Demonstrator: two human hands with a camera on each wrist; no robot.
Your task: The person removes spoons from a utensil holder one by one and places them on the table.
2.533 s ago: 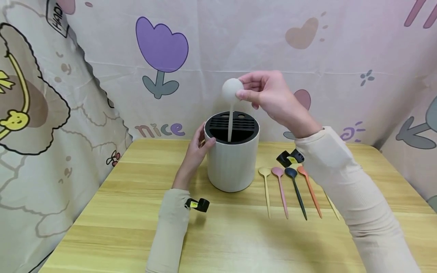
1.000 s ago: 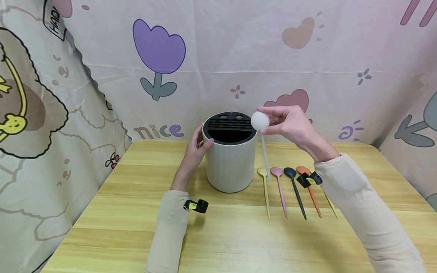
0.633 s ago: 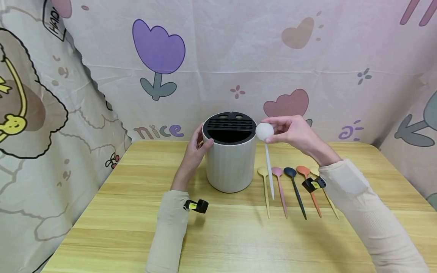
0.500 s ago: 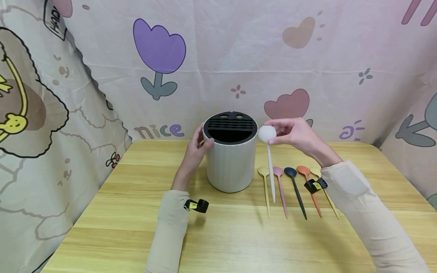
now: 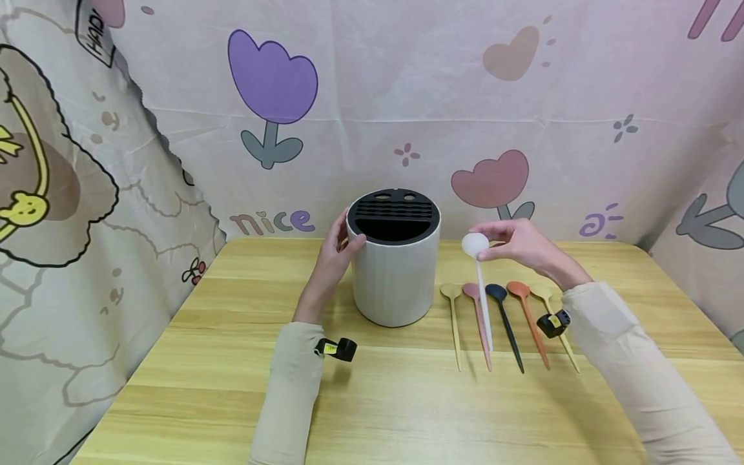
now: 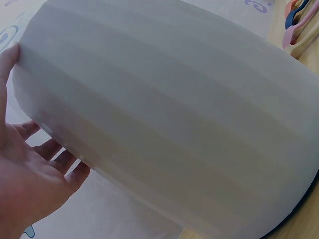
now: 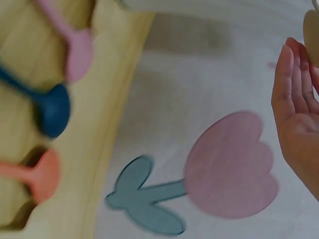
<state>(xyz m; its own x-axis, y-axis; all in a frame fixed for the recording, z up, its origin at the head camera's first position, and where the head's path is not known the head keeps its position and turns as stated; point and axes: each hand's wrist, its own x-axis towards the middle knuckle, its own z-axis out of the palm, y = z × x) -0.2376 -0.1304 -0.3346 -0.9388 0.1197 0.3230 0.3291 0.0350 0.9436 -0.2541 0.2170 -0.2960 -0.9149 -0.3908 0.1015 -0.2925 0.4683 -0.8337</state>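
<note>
My left hand (image 5: 331,261) grips the left side of a white ribbed utensil holder (image 5: 395,284), its thumb near the rim of the black slotted lid (image 5: 395,233). The left wrist view shows the fingers curved against the holder wall (image 6: 164,114). Between thumb and fingers, my right hand (image 5: 526,247) pinches a white spoon (image 5: 475,245) by its bowl. The spoon hangs handle down to the right of the holder, its handle overlapping the pink spoon (image 5: 472,291) in the head view. In the right wrist view, only part of the spoon's bowl (image 7: 311,37) shows beside the fingers.
Spoons lie in a row on the wooden table (image 5: 232,387): a cream spoon (image 5: 450,292), the pink one, a dark blue spoon (image 5: 496,294), an orange spoon (image 5: 519,289) and another cream spoon (image 5: 542,292). A printed cloth (image 5: 372,77) hangs behind the table.
My right hand has lifted the white spoon from over the holder's front opening, then carried it right and down to above the row of spoons. My left hand has stayed on the holder.
</note>
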